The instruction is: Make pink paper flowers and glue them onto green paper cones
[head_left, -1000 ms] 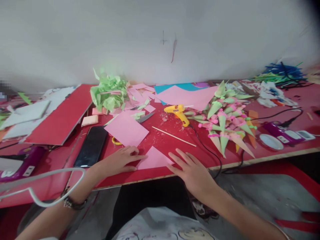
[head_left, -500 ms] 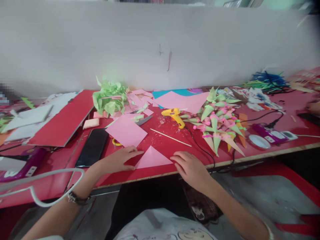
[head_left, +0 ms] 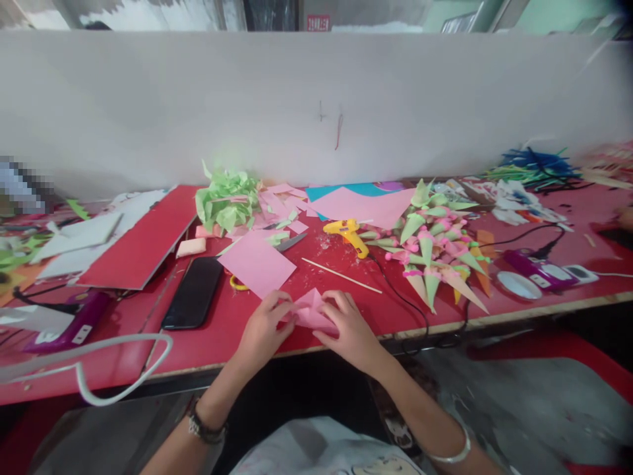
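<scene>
A folded piece of pink paper (head_left: pixel 312 313) lies at the table's front edge between my two hands. My left hand (head_left: pixel 270 323) pinches its left corner, and my right hand (head_left: pixel 346 324) has its fingers closed on the right corner. Both corners are lifted inward over the middle, and the tip points away from me. Just beyond my left hand lies a square pink sheet (head_left: pixel 257 262), partly over scissors with a yellow handle (head_left: pixel 239 284). A thin wooden stick (head_left: pixel 341 275) rests beyond my right hand.
A yellow glue gun (head_left: pixel 347 234) lies mid-table, its cord running to the front edge. Paper cones and flowers (head_left: pixel 435 251) are heaped on the right, near a purple power strip (head_left: pixel 539 270). A black phone (head_left: pixel 194 293) and crumpled green paper (head_left: pixel 227 201) are on the left.
Both hands have come closer together, taking the pink triangle's side corners and folding them up and inward. The view has tilted up slightly.
</scene>
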The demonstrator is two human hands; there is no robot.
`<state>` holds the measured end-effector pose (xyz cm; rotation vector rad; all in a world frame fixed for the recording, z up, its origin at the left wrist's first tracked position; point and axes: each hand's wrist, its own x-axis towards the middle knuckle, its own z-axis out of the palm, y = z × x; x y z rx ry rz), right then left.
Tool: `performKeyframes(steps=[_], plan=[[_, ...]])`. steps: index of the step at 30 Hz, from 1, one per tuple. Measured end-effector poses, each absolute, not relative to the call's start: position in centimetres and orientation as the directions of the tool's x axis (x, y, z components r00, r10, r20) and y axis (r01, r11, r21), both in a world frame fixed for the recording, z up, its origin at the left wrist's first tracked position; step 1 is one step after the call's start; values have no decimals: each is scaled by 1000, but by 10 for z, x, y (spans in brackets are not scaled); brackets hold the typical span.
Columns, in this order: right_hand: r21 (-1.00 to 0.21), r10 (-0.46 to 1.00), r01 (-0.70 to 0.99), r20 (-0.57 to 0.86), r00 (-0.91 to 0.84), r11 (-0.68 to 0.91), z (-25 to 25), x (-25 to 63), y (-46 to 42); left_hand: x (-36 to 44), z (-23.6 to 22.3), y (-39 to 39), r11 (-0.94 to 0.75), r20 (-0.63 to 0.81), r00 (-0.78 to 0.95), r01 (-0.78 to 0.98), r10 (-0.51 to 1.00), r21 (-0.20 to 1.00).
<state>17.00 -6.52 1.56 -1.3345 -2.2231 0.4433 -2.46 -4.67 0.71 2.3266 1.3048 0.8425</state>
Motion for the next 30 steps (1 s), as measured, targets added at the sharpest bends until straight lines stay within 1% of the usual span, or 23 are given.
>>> performKeyframes(steps=[4,8,12,15,17,19,21,24,27,30], plan=[[-516,816,664,133,-562,541,27,189,-64,-27,17,-46,-518,298,439,565,848,642],[-467,763,660,49,-645,588,35,203,-60,-31,22,-48,-527,271,521,440,809,727],[-469,719,633,4,-695,615,41,208,-55,-34,23,-48,-532,285,555,354,781,769],[-517,734,630,-4,-679,579,45,207,-52,-37,25,-47,-521,305,549,292,778,802],[-594,732,581,20,-681,557,46,204,-50,-38,27,-46,-507,318,543,242,777,827],[-690,724,484,83,-685,537,45,199,-49,-38,29,-47,-490,324,532,205,783,847],[-766,756,400,166,-633,503,41,194,-48,-37,30,-48,-484,329,516,198,791,852],[-851,859,334,231,-457,407,32,187,-45,-35,29,-48,-501,336,498,243,800,831],[-940,920,210,186,-345,269,23,182,-44,-33,27,-47,-480,328,428,319,842,817],[-997,965,-16,72,-252,71,16,175,-44,-31,24,-47,-423,322,325,315,889,850]])
